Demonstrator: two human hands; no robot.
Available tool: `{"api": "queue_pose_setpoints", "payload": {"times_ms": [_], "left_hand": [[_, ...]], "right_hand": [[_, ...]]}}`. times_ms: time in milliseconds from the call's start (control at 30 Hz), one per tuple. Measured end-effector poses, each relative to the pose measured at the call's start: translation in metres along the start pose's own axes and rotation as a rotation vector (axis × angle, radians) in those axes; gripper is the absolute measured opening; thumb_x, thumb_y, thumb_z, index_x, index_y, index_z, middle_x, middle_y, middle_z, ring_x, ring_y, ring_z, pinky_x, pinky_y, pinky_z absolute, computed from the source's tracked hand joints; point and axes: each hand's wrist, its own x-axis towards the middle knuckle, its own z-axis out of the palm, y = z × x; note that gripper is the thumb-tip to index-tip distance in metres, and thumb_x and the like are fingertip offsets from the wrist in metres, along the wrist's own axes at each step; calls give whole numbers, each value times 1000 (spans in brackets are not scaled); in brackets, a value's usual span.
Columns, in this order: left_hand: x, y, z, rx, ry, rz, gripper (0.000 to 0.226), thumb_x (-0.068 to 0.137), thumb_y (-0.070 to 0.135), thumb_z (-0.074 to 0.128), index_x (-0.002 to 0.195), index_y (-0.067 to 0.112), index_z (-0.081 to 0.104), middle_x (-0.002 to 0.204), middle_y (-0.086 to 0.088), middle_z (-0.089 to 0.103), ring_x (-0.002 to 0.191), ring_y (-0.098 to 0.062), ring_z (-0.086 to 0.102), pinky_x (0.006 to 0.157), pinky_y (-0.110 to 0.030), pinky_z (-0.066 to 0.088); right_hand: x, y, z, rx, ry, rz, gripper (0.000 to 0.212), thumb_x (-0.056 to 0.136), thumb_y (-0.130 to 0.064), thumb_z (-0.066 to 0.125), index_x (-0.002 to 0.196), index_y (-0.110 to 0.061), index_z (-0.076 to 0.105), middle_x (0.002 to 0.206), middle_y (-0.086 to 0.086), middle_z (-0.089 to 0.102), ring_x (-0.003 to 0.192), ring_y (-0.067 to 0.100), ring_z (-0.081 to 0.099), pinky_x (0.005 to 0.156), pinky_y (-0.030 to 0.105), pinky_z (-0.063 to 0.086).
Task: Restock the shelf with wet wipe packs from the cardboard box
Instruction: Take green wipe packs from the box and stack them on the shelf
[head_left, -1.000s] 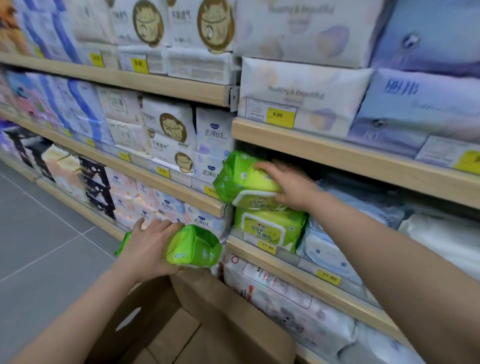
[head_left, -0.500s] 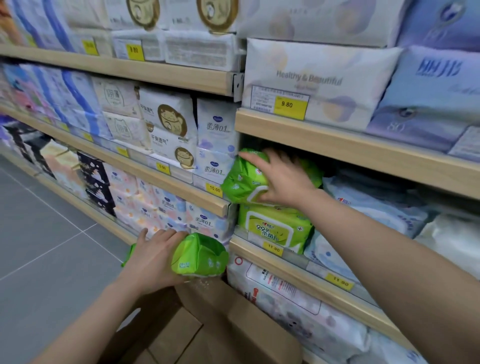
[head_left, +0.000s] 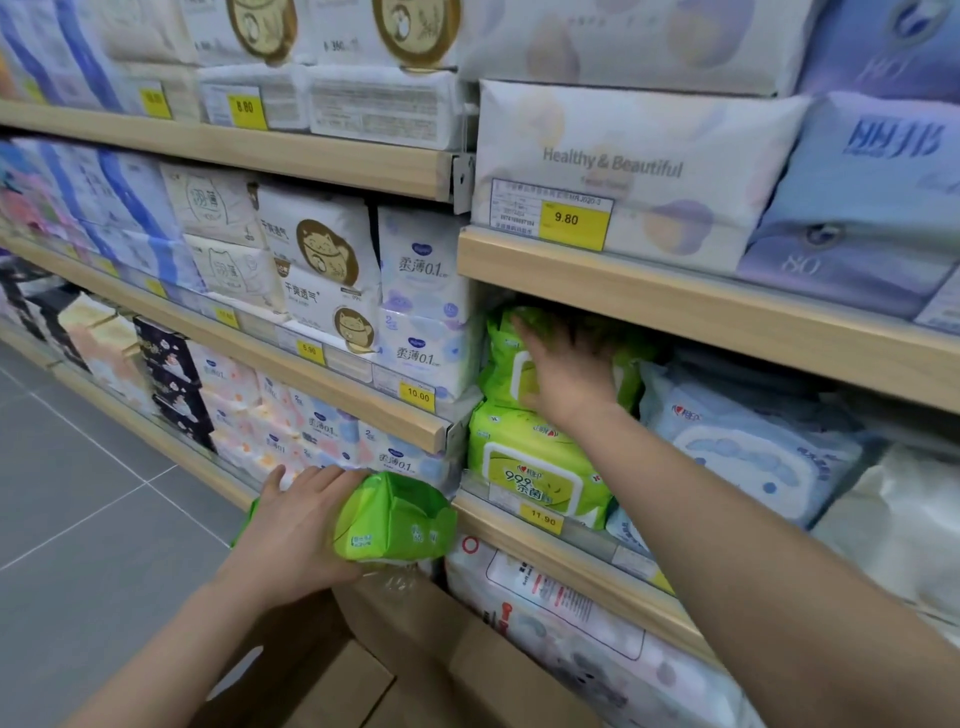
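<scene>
Two green wet wipe packs sit stacked at the left end of a wooden shelf (head_left: 587, 564): the lower pack (head_left: 535, 467) lies flat with its white flip-lid label facing outward, printed "99.9" above Chinese characters, and the upper pack (head_left: 511, 364) rests on top of it, tucked under the shelf board above. The right hand (head_left: 569, 371) lies spread against the front of that upper pack, fingers straight and pressing rather than curled round it; motion blur softens the fingertips, so how firmly it presses is hard to tell. A third green pack (head_left: 395, 519) is held in the left hand (head_left: 296, 530), fingers wrapped over its top, above the open cardboard box (head_left: 415, 660) at the bottom of the view; its long axis runs roughly left to right, one folded end pointing toward the shelf. Inside the box only brown flaps and a bare floor panel are visible. A yellow price tag (head_left: 540, 519) under the stack reads "11.90". To the right lie pale blue wipe packs (head_left: 748, 447). On the shelf above, a white pack (head_left: 634, 171) reads "Healthy & Beautiful" with a tag marked "9.80"; further left, tags read "10.00" and "8.80".
</scene>
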Motion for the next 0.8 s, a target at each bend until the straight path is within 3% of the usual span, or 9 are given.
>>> {"api": "queue_pose_setpoints", "payload": {"times_ms": [67, 200, 367, 500, 633, 800], "left_hand": [[3, -1, 4, -6, -6, -5, 93, 46, 72, 67, 127, 31, 49, 108, 12, 59, 105, -18, 58, 102, -62, 31], [7, -1, 12, 1, 8, 13, 92, 45, 70, 68, 126, 31, 50, 104, 12, 59, 101, -19, 59, 98, -62, 34], [8, 2, 18, 1, 3, 11, 95, 44, 71, 68, 127, 30, 48, 109, 10, 60, 103, -20, 59, 97, -60, 37], [7, 9, 12, -14, -29, 11, 94, 47, 73, 64, 129, 31, 47, 112, 10, 59, 107, -19, 56, 98, -56, 37], [7, 21, -3, -33, -49, 22, 92, 49, 72, 63, 130, 34, 44, 112, 13, 56, 109, -18, 52, 100, -51, 34], [10, 46, -28, -67, -8, 72, 92, 50, 75, 63, 128, 28, 48, 110, 8, 58, 105, -21, 54, 95, -52, 41]], "right_hand": [[-8, -3, 13, -101, 97, -18, 92, 82, -49, 62, 148, -40, -2, 144, 20, 28, 128, 41, 32, 101, 66, 25], [-1, -14, 29, -194, 239, 83, 83, 80, -43, 66, 145, -46, 15, 128, 16, 50, 112, 37, 50, 93, 66, 36], [13, -21, 35, -182, 247, 138, 67, 92, -20, 45, 147, -42, 12, 136, 22, 43, 121, 42, 43, 96, 71, 30], [17, -19, 32, -125, 166, 128, 75, 94, -28, 49, 148, -37, -2, 144, 24, 29, 130, 44, 31, 100, 71, 22], [3, -5, 11, 42, 89, -16, 91, 85, -48, 60, 150, -33, -2, 151, 17, 18, 138, 37, 19, 107, 63, 16], [-72, 10, -7, 315, -4, -334, 100, 78, -49, 68, 150, -31, 2, 158, 4, 11, 146, 20, 5, 116, 52, 0]]}}
